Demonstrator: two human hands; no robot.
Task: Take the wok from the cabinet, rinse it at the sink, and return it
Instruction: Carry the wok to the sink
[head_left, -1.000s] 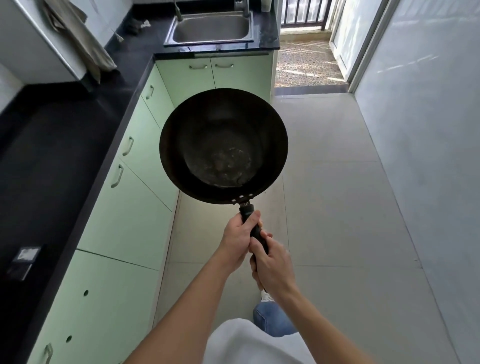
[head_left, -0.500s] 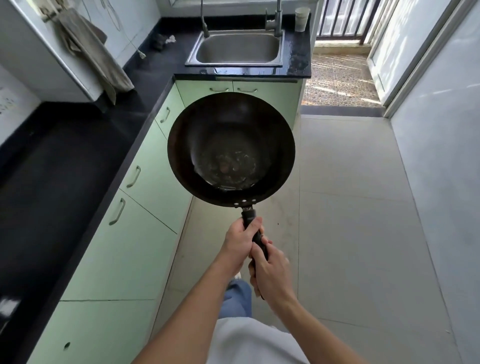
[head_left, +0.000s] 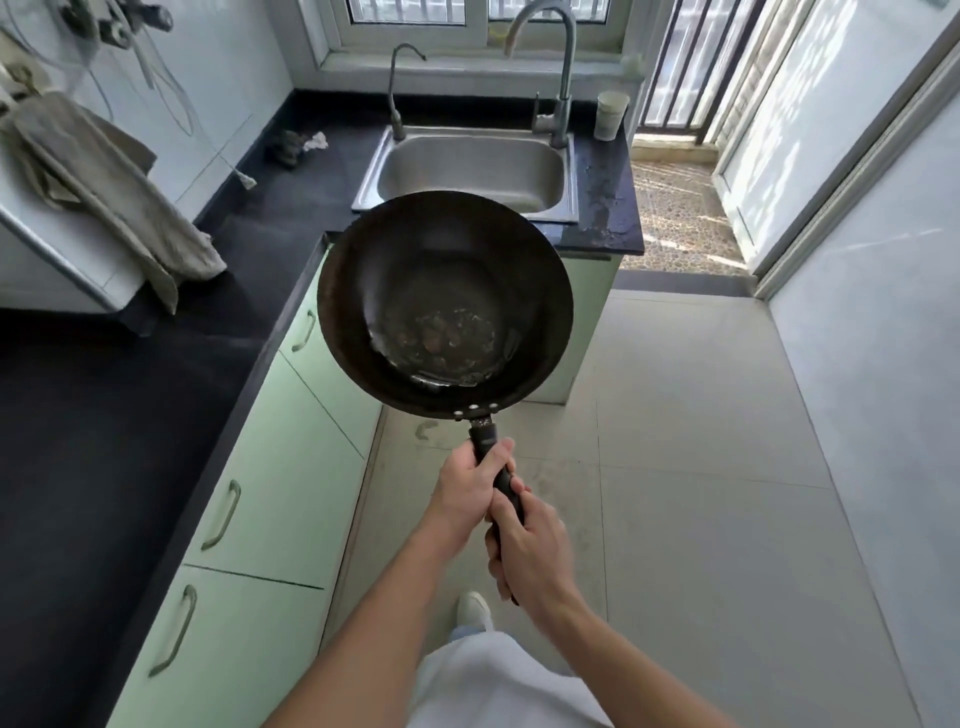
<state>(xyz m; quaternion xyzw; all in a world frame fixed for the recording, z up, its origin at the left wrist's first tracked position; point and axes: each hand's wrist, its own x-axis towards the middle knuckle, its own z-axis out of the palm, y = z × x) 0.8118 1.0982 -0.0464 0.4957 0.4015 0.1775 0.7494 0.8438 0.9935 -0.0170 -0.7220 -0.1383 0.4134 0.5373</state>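
A black wok (head_left: 444, 304) with a stained, patchy bottom hangs in the air in front of me, over the corner of the green cabinets (head_left: 280, 467). Both hands grip its black handle: my left hand (head_left: 470, 491) nearer the bowl, my right hand (head_left: 530, 548) just behind it. The steel sink (head_left: 470, 171) lies straight ahead beyond the wok's far rim, with a tall faucet (head_left: 563, 67) at its right back corner and a thin tap (head_left: 397, 88) at its left.
A black countertop (head_left: 104, 415) runs along my left and turns to hold the sink. A white appliance with a draped cloth (head_left: 111, 187) stands on it. A paper cup (head_left: 612, 115) sits right of the faucet. Tiled floor (head_left: 701, 467) stretches to the right, toward a doorway.
I have walked toward the sink with the wok held out; the sink now appears much nearer and just past the wok's rim. Both hands keep the same hold on the handle.
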